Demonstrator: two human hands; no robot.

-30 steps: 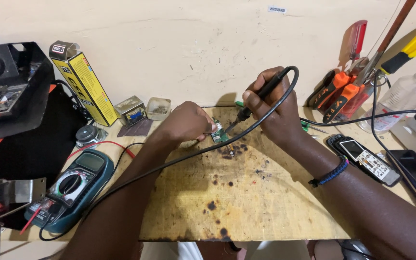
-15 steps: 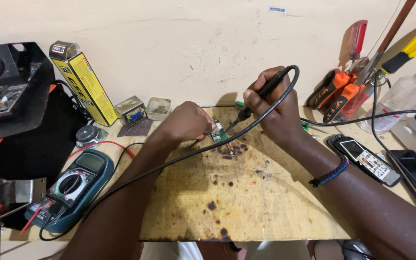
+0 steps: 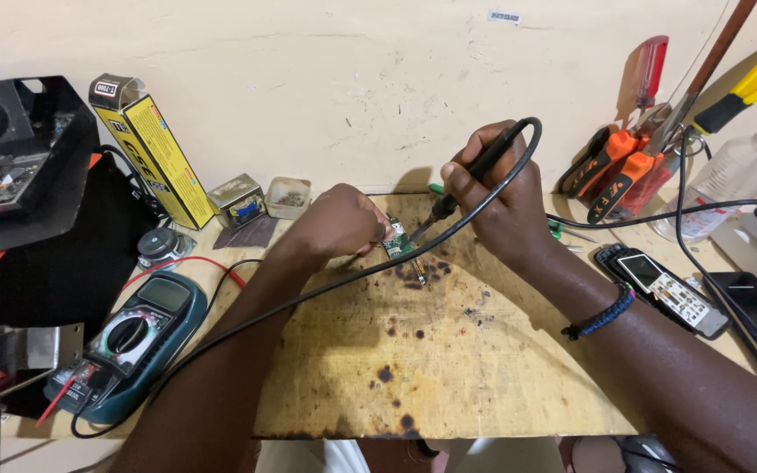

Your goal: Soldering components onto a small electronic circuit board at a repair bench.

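We see our left hand (image 3: 339,223) pinching a small green circuit board (image 3: 396,239) against the far part of a scorched wooden board (image 3: 413,368). Our right hand (image 3: 497,197) grips a black soldering iron (image 3: 475,175), its tip touching the circuit board just right of the left fingertips. A multimeter (image 3: 129,342) lies near left.

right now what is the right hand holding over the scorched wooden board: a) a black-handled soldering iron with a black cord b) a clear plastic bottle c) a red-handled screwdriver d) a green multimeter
a: the right hand grips the black-handled soldering iron, its tip angled down to the small green circuit board that the left hand steadies on the scorched wooden board; the green multimeter lies apart at the left.
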